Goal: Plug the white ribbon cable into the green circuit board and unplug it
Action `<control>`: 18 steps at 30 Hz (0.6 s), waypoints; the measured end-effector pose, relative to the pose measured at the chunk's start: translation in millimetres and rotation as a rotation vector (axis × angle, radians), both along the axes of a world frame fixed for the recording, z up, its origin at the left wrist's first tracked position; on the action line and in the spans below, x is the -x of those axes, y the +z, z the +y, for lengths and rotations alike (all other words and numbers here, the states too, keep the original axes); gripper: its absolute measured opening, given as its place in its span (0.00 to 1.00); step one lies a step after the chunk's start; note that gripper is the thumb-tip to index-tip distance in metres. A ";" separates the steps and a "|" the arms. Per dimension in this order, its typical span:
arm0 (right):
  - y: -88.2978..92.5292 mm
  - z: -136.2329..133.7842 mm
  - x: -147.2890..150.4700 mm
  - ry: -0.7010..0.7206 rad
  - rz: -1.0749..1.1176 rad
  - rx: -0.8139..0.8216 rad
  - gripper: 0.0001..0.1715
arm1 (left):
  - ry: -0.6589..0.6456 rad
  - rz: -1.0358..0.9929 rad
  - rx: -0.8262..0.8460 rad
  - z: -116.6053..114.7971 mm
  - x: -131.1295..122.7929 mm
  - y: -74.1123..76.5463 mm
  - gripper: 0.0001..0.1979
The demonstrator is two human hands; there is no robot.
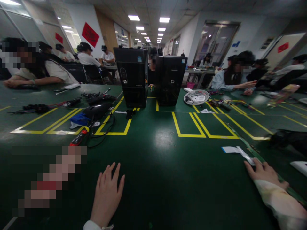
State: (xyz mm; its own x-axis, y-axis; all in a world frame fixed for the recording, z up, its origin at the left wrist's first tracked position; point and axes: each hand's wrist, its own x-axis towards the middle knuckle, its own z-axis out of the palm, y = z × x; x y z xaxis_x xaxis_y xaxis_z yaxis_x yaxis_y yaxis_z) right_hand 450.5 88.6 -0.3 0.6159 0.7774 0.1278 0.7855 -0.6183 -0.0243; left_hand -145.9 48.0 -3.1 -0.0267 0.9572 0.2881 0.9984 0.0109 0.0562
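At the right of the green table [153,182], a white ribbon [231,149] with a blue end lies beside a long green strip [242,139]. The right hand [265,174] meets its near end; whether the fingers grip cannot be told, their undersides being hidden. The left hand [107,191] is released, fingers spread, its forearm cut off. Farther back: a white latticed basket [196,96] and a pink bucket [190,85], contents indistinct.
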 end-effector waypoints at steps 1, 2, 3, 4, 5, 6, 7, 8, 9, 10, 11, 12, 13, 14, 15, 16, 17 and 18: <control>3.3 4.5 -0.2 -0.038 0.062 -0.027 0.42 | 0.000 0.003 0.001 0.0 -0.1 0.4 0.30; 6.2 8.9 -0.6 -0.070 0.117 -0.060 0.43 | 0.001 0.004 0.001 -0.1 -0.4 0.7 0.30; 8.6 12.9 -1.3 -0.092 0.160 -0.090 0.43 | 0.003 0.002 0.003 -0.1 -0.6 1.0 0.30; 10.5 16.6 -2.4 -0.107 0.180 -0.118 0.42 | 0.004 -0.001 0.005 -0.1 -0.9 1.2 0.30; 11.9 19.7 -3.7 -0.119 0.196 -0.135 0.42 | 0.006 -0.006 0.008 -0.1 -1.2 1.3 0.30; 12.9 22.2 -5.0 -0.130 0.215 -0.138 0.41 | 0.007 -0.010 0.011 -0.1 -1.3 1.3 0.30; 13.7 24.2 -6.1 -0.142 0.231 -0.132 0.41 | 0.008 -0.012 0.015 -0.2 -1.3 1.3 0.30; 14.3 25.5 -6.9 -0.153 0.245 -0.123 0.40 | 0.007 -0.013 0.018 -0.3 -1.3 1.2 0.30; 14.8 26.3 -7.3 -0.160 0.257 -0.111 0.40 | 0.006 -0.011 0.020 -0.4 -1.2 1.1 0.30; 15.2 26.7 -7.1 -0.161 0.263 -0.104 0.40 | 0.008 -0.007 0.019 -0.5 -1.1 1.0 0.30; 15.6 26.9 -6.6 -0.163 0.265 -0.102 0.40 | 0.009 -0.003 0.017 -0.6 -1.1 1.0 0.30; 16.1 26.9 -5.7 -0.160 0.262 -0.107 0.40 | 0.009 0.000 0.013 -0.7 -1.1 1.0 0.30; 16.6 26.9 -4.6 -0.156 0.255 -0.115 0.40 | 0.008 0.002 0.009 -0.8 -1.2 1.0 0.30; 17.3 27.1 -3.4 -0.151 0.249 -0.122 0.41 | 0.007 0.003 0.006 -0.8 -1.4 1.1 0.30; 18.1 27.4 -2.2 -0.149 0.246 -0.126 0.41 | 0.006 0.003 0.005 -0.8 -1.5 1.2 0.30; 19.2 27.9 -1.0 -0.152 0.247 -0.125 0.41 | 0.007 0.003 0.006 -0.8 -1.7 1.3 0.30; 20.5 28.6 0.1 -0.162 0.250 -0.120 0.41 | 0.009 0.003 0.007 -0.8 -1.8 1.5 0.30; 22.0 29.5 1.1 -0.173 0.255 -0.111 0.41 | 0.012 0.003 0.009 -0.7 -1.9 1.5 0.30</control>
State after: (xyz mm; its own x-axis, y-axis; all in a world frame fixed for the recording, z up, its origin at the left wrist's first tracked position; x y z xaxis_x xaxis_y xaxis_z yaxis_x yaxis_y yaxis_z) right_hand 449.4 118.1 21.7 0.7604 0.6487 0.0305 0.6293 -0.7244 -0.2814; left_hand -144.0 47.3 -1.6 -0.0372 0.9595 0.2793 0.9983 0.0233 0.0530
